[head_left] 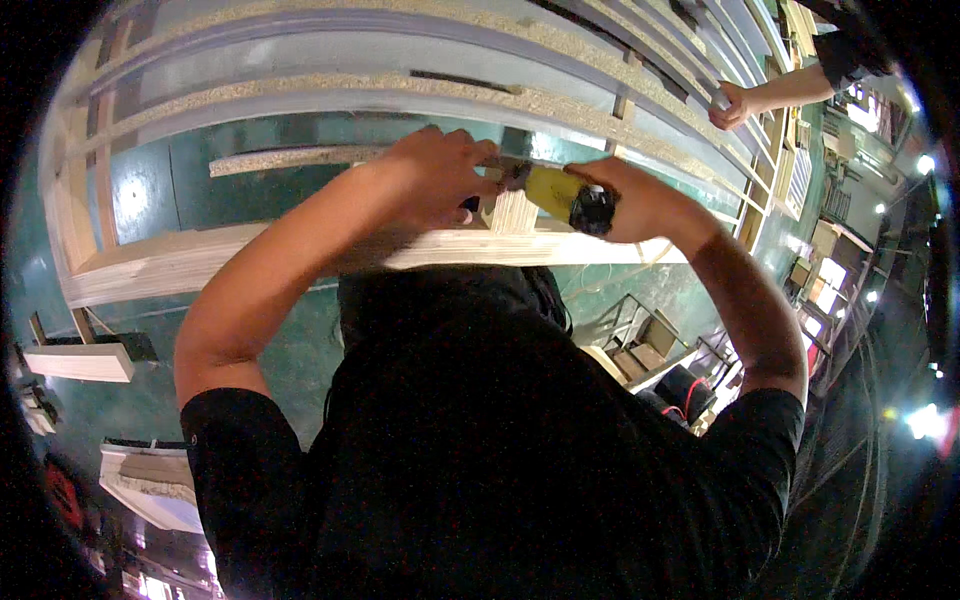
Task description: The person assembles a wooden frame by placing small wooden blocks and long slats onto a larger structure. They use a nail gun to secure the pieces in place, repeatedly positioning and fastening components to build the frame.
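My right hand [635, 200] grips a yellow-and-black tool [555, 192], drill-like in shape, whose dark nose points left. Close to that nose, my left hand [435, 180] has its fingers curled; whatever lies between them is too small and blurred to make out. Both hands are above the near rail [410, 250] of a large pale wooden frame. A short wood block [514, 212] meets this rail below the tool. Beyond my left wrist, a loose-ended particleboard strip [280, 160] runs along the frame.
Long particleboard slats [300, 90] cross the frame. At the far right, another person's hand [733, 106] is at the slats. A pale timber piece [80, 362] sits at the left over the green floor [200, 345]. Chair-like wooden furniture [645, 345] stands behind my right arm.
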`<state>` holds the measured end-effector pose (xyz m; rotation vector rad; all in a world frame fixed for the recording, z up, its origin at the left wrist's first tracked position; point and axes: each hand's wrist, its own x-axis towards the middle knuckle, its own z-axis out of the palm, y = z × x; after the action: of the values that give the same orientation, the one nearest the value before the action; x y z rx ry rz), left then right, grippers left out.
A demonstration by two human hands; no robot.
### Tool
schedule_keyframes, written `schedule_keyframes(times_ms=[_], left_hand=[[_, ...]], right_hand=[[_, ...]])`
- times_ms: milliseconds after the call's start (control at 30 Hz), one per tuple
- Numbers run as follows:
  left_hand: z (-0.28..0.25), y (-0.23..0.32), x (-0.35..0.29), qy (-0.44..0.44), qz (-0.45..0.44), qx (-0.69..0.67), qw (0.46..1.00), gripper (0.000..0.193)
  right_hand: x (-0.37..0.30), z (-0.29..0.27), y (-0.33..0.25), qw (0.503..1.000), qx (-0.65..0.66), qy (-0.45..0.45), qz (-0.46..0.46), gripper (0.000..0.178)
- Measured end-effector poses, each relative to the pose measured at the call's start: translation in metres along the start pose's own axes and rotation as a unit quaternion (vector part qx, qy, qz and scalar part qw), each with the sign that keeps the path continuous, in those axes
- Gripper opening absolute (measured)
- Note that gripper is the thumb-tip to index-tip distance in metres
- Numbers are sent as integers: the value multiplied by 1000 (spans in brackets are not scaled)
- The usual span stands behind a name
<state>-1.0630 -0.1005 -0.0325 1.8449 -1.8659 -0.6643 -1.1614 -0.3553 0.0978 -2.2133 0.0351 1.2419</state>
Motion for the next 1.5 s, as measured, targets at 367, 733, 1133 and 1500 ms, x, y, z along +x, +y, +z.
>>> schedule_keyframes(times_ms=[367,733,1133,1500], left_hand=[[1,-1,-2,14,-6,-17,1000,43],[-3,1,-3,12,-21,-32,999,43],[-11,4,-4,9,-21,-37,999,48],[0,-14,-4,49,53,-61,995,52]], right_hand=[[-18,0,-2,998,38,21,52,71],[-27,0,7,996,51,4,68,74],[-29,0,9,998,-17,13,52,71],[-6,7,-14,995,45,88,-20,47]])
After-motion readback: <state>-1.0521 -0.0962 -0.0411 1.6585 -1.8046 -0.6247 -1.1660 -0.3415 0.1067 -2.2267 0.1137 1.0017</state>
